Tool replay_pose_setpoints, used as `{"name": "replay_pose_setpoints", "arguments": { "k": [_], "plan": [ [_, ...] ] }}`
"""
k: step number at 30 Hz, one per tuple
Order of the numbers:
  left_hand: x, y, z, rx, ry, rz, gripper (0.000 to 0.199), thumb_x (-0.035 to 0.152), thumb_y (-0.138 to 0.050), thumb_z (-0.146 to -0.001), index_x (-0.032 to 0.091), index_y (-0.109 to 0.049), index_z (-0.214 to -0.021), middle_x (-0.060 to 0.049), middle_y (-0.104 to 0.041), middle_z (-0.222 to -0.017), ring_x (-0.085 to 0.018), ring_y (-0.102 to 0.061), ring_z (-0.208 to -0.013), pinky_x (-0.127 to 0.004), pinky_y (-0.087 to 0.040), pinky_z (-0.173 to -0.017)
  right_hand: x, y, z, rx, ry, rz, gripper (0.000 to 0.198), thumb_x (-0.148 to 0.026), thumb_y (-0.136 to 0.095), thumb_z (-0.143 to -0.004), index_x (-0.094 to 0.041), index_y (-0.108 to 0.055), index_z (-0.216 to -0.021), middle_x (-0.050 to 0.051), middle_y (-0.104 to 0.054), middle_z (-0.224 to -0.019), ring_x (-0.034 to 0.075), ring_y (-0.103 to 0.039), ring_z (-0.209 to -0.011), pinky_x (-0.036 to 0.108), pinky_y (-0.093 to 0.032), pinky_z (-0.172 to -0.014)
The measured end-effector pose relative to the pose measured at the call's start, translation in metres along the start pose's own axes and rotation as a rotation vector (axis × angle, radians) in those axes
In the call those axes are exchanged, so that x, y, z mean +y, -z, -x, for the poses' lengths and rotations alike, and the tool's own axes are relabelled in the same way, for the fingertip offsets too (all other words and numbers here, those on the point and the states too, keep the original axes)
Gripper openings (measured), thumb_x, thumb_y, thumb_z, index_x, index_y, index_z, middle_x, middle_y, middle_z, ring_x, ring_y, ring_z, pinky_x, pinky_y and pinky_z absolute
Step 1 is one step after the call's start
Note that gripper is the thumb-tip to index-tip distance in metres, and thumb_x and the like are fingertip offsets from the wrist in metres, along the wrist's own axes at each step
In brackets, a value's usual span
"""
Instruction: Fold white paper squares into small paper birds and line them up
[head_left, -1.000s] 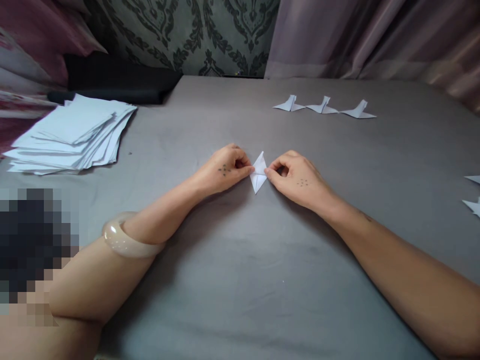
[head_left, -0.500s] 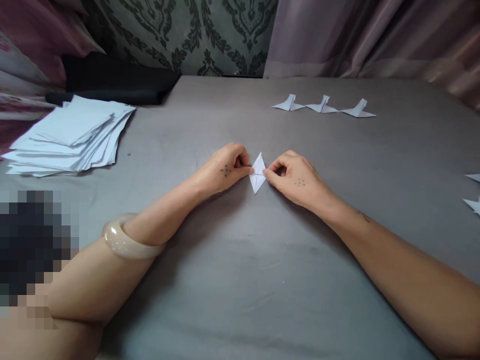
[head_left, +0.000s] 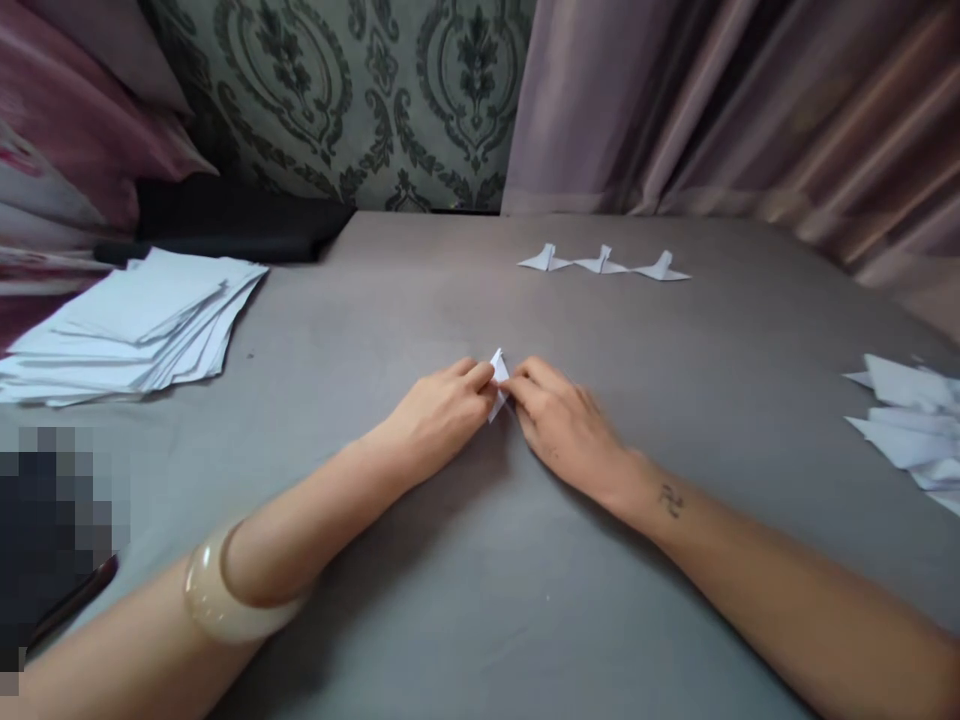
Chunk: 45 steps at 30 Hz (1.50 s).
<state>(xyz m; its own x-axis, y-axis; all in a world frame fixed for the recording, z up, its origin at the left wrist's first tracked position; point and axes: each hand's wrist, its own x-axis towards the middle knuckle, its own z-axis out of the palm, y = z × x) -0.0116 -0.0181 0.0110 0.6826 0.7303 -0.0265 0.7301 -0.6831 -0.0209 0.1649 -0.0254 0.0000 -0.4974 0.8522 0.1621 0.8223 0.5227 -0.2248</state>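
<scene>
folded white paper [head_left: 501, 369], partly hidden, pointed — left fingers [head_left: 481, 378], right fingers [head_left: 522, 388] pinched on it

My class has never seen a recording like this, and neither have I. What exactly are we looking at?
There is no machine here, just a person's two bare hands, seen from a camera worn on the head that looks forward and down. The left hand and right hand hold a small piece of folded paper between their fingertips. On the grey surface, a stack of white sheets lies at the left, three folded paper shapes stand in a row farther back, and more folded paper pieces lie at the right edge.
</scene>
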Motion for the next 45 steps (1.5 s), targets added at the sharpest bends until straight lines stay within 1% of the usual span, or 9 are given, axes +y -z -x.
{"name": "replay_pose_setpoints", "arguments": {
  "k": [3,8,13,18,22,25,32,39,45],
  "plan": [
    [-0.003,-0.006,0.004,0.069,0.004,-0.013,0.029,0.007,-0.043,-0.085,0.015,-0.064,-0.104,-0.009,-0.061,-0.096,-0.021,-0.053,-0.087,-0.031,-0.049,-0.074,-0.003,0.004,0.003,0.006,0.038,0.107,0.031,-0.014,-0.035,-0.098,-0.017,-0.065,-0.102,0.009,-0.061,-0.098,0.018,-0.056,-0.080,0.032,-0.035,-0.060],
    [-0.015,-0.014,0.008,0.133,0.053,0.115,0.041,0.001,-0.037,-0.085,0.018,-0.064,-0.111,-0.008,-0.064,-0.100,-0.020,-0.056,-0.091,-0.030,-0.052,-0.077,0.002,0.008,0.006,-0.015,0.011,0.056,0.031,-0.009,-0.040,-0.094,-0.019,-0.066,-0.106,0.007,-0.061,-0.099,0.018,-0.057,-0.086,0.030,-0.036,-0.059],
    [-0.016,-0.013,0.012,0.178,0.077,0.199,0.039,0.002,-0.037,-0.086,0.015,-0.068,-0.104,-0.010,-0.066,-0.107,-0.022,-0.058,-0.099,-0.034,-0.053,-0.086,0.004,0.008,0.006,-0.029,0.018,0.051,0.032,-0.006,-0.041,-0.090,-0.017,-0.067,-0.106,0.009,-0.060,-0.103,0.020,-0.056,-0.092,0.031,-0.037,-0.060],
    [-0.015,-0.011,0.011,0.220,0.093,0.295,0.034,0.003,-0.040,-0.083,0.014,-0.070,-0.094,-0.011,-0.069,-0.105,-0.023,-0.061,-0.098,-0.035,-0.053,-0.084,0.006,0.006,0.005,-0.009,0.016,0.034,0.032,-0.007,-0.040,-0.090,-0.018,-0.067,-0.104,0.008,-0.060,-0.103,0.019,-0.056,-0.089,0.031,-0.035,-0.059],
    [-0.017,-0.010,0.002,0.329,0.270,0.538,0.020,0.010,-0.050,-0.076,0.016,-0.069,-0.079,-0.006,-0.069,-0.092,-0.017,-0.062,-0.078,-0.029,-0.051,-0.072,0.005,0.003,0.003,0.028,0.003,0.033,0.031,-0.009,-0.041,-0.088,-0.018,-0.068,-0.099,0.008,-0.060,-0.097,0.018,-0.055,-0.084,0.031,-0.034,-0.058],
    [-0.017,-0.010,-0.006,0.340,0.471,0.659,0.016,0.024,-0.055,-0.081,0.016,-0.068,-0.077,-0.004,-0.066,-0.084,-0.015,-0.059,-0.070,-0.028,-0.048,-0.067,0.005,-0.001,0.002,0.078,-0.044,-0.012,0.029,-0.011,-0.043,-0.087,-0.019,-0.069,-0.095,0.007,-0.061,-0.096,0.017,-0.055,-0.076,0.030,-0.034,-0.057],
    [-0.015,-0.017,-0.019,0.318,0.559,0.725,0.010,0.025,-0.065,-0.078,0.016,-0.068,-0.077,-0.004,-0.060,-0.084,-0.014,-0.053,-0.072,-0.029,-0.045,-0.072,0.012,-0.011,-0.005,0.173,-0.140,-0.274,0.025,-0.010,-0.047,-0.082,-0.020,-0.069,-0.090,0.005,-0.067,-0.098,0.015,-0.059,-0.075,0.029,-0.043,-0.069],
    [-0.015,-0.015,-0.012,0.307,0.484,0.904,0.017,0.030,-0.061,-0.081,0.015,-0.067,-0.076,0.000,-0.058,-0.067,-0.011,-0.046,-0.060,-0.024,-0.035,-0.057,0.018,-0.010,-0.014,0.218,-0.367,-0.578,0.035,-0.009,-0.055,-0.072,-0.017,-0.062,-0.105,0.005,-0.072,-0.093,0.015,-0.064,-0.074,0.031,-0.050,-0.077],
    [-0.010,-0.020,-0.008,0.313,0.390,0.954,0.013,0.025,-0.064,-0.079,0.016,-0.061,-0.088,0.000,-0.063,-0.074,-0.010,-0.053,-0.063,-0.022,-0.040,-0.057,0.015,-0.009,-0.013,0.147,-0.343,-0.637,0.039,-0.013,-0.057,-0.069,-0.018,-0.061,-0.108,0.003,-0.071,-0.094,0.013,-0.060,-0.068,0.032,-0.048,-0.073]
  ]
}}
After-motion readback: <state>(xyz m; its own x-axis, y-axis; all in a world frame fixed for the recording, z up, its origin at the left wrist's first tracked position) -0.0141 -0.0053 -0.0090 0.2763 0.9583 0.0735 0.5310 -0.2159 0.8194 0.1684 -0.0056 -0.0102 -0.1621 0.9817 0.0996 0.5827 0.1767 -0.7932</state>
